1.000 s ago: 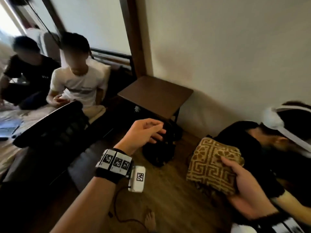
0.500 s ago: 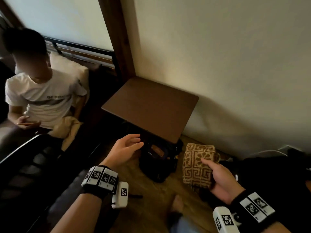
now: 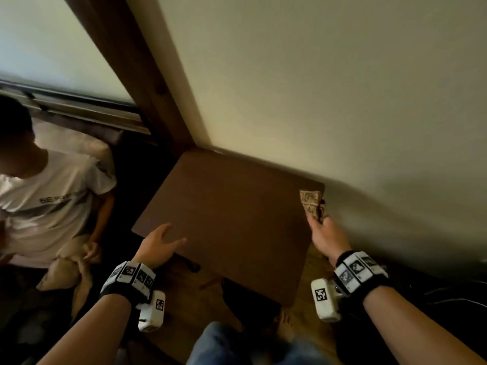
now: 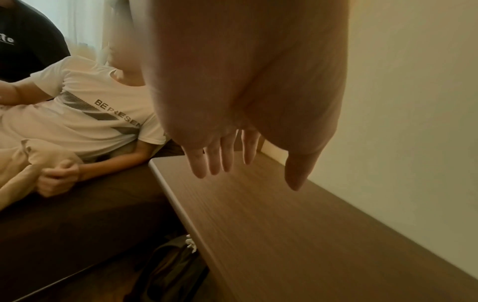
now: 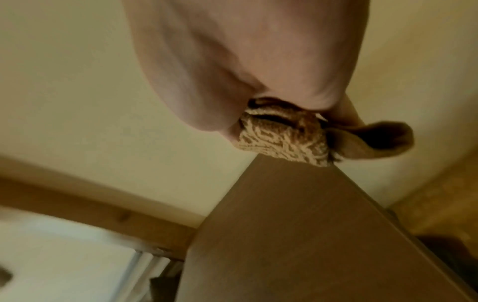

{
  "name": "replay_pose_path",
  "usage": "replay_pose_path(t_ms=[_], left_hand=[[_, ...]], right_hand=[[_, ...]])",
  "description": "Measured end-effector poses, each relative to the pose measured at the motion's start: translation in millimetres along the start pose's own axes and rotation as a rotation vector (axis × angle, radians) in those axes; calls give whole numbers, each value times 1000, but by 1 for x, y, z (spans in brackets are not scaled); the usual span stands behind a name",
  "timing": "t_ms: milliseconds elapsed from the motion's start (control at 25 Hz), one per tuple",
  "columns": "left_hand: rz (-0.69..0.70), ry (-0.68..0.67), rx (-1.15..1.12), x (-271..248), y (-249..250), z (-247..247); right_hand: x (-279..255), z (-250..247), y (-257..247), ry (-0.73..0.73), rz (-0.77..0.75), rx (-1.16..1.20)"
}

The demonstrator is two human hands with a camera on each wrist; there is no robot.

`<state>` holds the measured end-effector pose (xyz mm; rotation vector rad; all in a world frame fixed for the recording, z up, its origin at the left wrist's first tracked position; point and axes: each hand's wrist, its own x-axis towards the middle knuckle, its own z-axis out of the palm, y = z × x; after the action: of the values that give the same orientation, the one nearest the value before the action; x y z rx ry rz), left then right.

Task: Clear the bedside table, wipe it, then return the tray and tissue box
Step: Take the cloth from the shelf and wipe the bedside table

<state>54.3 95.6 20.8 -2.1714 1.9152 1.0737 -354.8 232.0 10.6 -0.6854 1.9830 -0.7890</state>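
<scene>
A: Between both hands, head view: bedside table (image 3: 232, 214) bare, so clearing looks done. Right hand (image 3: 325, 234) grips patterned cloth (image 3: 311, 204) at its far right corner; left hand (image 3: 158, 242) relaxed, fingers spread over near edge.

B: Left wrist: fingers (image 4: 220, 157) straight above tabletop, holding nothing. Right wrist: cloth bunched in fist at corner. Wiping seems just starting; tray, tissue box not visible, return pending.

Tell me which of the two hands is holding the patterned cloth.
The right hand grips the brown patterned cloth at the table's far right corner. The left hand holds nothing, fingers spread over the near left edge.
</scene>
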Motion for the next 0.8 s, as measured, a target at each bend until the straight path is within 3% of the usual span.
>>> replay_pose_path(t_ms=[120,240,320,440,640,800], left_hand=[[-38,30,129,48,-21,1],[-19,4,188,94,-42,-5],[-2,4,281,122,-54,-11],[67,-8,419,157,-80,-17],[93,-241,447,212,-107,-36],[63,-417,380,210,-95,-51]], right_hand=[[46,36,-6,107,-128,-491],[60,73,0,-54,29,-738],[61,97,-5,-83,112,-722],[67,124,-14,60,208,-634],[114,134,-21,256,324,-732],[158,124,-39,358,337,-729]])
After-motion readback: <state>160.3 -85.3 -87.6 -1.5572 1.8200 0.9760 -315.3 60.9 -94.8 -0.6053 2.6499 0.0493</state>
